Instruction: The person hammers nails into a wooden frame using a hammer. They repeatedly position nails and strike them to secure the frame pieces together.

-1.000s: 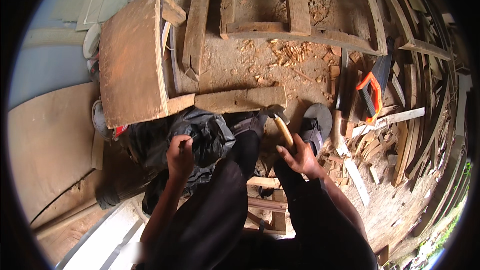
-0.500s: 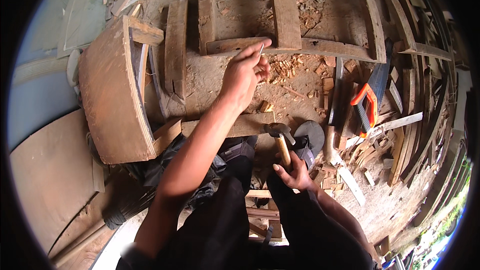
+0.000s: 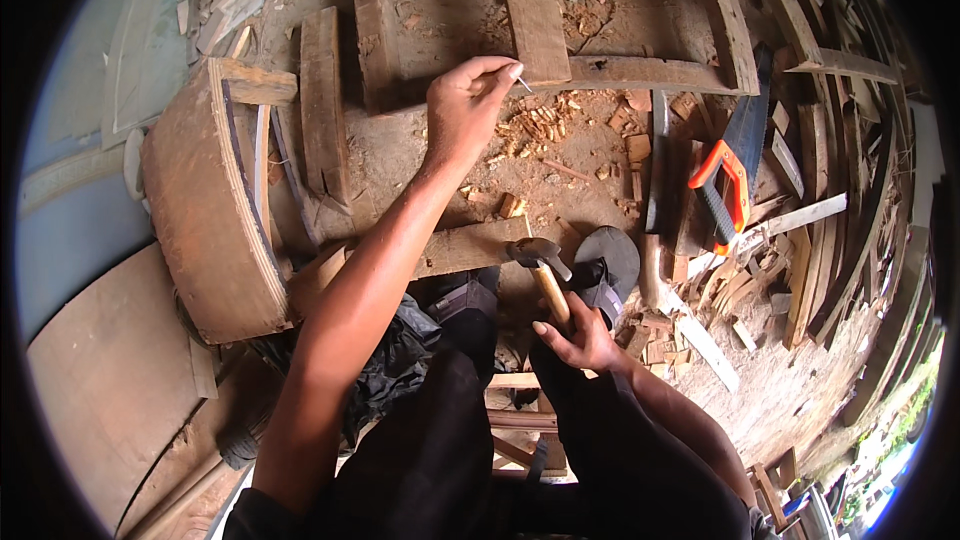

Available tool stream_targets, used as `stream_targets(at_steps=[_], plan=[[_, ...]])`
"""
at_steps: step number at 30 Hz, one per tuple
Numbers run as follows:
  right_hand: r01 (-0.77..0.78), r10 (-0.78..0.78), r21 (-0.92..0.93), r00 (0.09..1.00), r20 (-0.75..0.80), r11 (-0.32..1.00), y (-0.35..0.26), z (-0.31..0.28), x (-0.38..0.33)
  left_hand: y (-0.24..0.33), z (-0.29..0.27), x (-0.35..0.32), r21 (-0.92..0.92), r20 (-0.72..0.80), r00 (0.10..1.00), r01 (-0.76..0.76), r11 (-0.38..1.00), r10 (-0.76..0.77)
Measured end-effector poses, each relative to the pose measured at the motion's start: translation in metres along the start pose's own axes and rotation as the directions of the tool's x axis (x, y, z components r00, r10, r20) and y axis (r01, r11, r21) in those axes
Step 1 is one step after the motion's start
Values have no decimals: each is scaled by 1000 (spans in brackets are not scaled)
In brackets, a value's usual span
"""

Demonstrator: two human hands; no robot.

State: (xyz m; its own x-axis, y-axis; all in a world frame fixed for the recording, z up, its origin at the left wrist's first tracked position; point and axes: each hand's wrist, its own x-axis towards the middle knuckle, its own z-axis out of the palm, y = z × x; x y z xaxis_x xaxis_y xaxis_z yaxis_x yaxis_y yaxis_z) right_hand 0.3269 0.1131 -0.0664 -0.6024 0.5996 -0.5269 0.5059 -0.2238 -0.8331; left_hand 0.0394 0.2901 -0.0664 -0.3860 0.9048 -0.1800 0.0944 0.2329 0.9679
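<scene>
Between the thumb and forefinger of my left hand (image 3: 465,105) a thin nail (image 3: 524,85) is pinched, its shaft slanting out past the fingertips. That hand hovers at the near end of an upright plank (image 3: 535,25), where it meets the wooden frame's near rail (image 3: 640,73); whether the nail touches the wood I cannot tell. Low over my knee, my right hand (image 3: 585,342) is wrapped round the wooden handle of a hammer (image 3: 550,290). The hammer's dark metal head points away from me, above the floor near my right foot.
A handsaw (image 3: 735,175) with an orange and black handle lies right of the frame. Wood chips (image 3: 545,125) litter the ground below the rail. A curved plywood piece (image 3: 210,220) stands at left, and long timber strips (image 3: 830,160) are stacked along the right. A short board (image 3: 470,248) lies before my feet.
My left hand has turned, bringing the nail down toward the joint of plank and rail. The whole view has shifted slightly. My right hand keeps its hold on the hammer.
</scene>
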Motion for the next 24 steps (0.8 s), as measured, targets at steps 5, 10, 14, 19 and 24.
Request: stream_targets(at_steps=[5,10,14,19,24], plan=[[-13,13,6,1000,16,1000,-10,-3,0,-14,-1,-25,-330,64,988,155,931,-142],[25,-25,9,1000,17,1000,-9,-4,-1,-22,-1,-33,-503,205,925,379,777,-319],[56,-56,-11,998,-10,998,-1,-3,0,-14,2,-32,-661,293,905,425,618,-308],[22,-22,13,1000,-13,1000,-4,-3,-1,-18,-10,-24,-771,481,874,460,440,-71],[61,-60,13,998,-29,998,2,-2,0,-12,-8,-25,-778,437,898,410,476,-60]])
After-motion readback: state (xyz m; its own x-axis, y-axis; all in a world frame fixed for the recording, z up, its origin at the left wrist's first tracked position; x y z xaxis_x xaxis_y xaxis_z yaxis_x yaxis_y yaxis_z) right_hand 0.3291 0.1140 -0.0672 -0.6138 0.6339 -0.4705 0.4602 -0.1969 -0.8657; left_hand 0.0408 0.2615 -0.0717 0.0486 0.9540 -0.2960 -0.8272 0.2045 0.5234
